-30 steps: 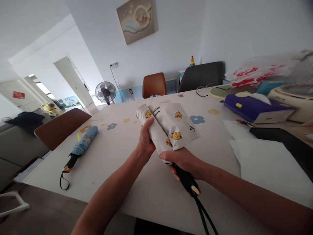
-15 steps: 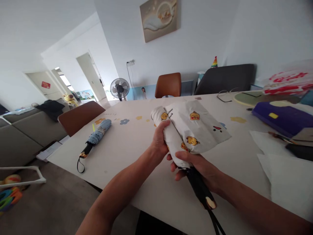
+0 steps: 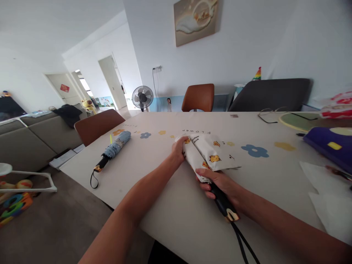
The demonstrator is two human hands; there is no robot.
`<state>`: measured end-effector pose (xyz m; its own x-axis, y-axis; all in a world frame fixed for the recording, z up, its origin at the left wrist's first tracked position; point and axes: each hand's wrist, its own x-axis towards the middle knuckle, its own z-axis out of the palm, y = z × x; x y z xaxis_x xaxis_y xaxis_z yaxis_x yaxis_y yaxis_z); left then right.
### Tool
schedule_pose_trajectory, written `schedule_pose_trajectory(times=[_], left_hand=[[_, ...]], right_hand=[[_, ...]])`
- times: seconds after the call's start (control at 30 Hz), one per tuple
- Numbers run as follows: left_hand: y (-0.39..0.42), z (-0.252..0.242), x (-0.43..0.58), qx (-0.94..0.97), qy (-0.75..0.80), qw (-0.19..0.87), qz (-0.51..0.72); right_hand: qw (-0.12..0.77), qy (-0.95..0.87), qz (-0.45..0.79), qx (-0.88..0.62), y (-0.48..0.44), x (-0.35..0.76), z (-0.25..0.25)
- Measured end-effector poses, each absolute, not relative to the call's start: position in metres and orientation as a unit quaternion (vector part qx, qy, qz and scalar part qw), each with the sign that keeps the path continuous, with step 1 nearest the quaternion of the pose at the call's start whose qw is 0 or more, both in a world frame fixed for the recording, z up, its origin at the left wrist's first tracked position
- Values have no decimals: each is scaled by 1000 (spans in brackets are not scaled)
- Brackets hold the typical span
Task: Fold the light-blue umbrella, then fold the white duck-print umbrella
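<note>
Between my hands is a white folding umbrella printed with yellow ducks, its black handle and wrist strap pointing toward me. Its canopy is mostly rolled, with one loose flap hanging out to the right. My left hand wraps the far end of the roll, thumb on top, fingers hidden underneath. Around the lower end, just above the handle, my right hand is closed. A folded blue umbrella with a black handle lies on the table to the left.
The white table has printed flowers. On its right are a purple case, eyeglasses, a green round mat and white sheets. Brown chairs and a dark chair stand around it; a fan is behind.
The umbrella's far end has tipped down toward the table, and the loose flap now shows smaller and folded lower. Both hands keep hold. The view has turned slightly left.
</note>
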<state>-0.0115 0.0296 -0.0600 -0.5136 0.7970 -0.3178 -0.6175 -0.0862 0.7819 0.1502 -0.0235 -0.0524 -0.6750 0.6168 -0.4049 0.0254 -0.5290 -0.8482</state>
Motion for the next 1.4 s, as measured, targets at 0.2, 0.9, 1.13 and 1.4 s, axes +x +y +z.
schedule_pose_trajectory(times=[0.2, 0.9, 1.13, 1.4], left_hand=[[55, -67, -34, 223, 580, 320, 715], [112, -22, 37, 738, 539, 365, 179], [122, -23, 42, 670, 581, 353, 299], [92, 22, 21, 770, 506, 232, 312]], right_hand=[[149, -408, 828, -354, -4, 148, -56], [151, -369, 860, -318, -8, 154, -53], [148, -384, 864, -289, -7, 155, -58], [156, -388, 862, -288, -7, 153, -60]])
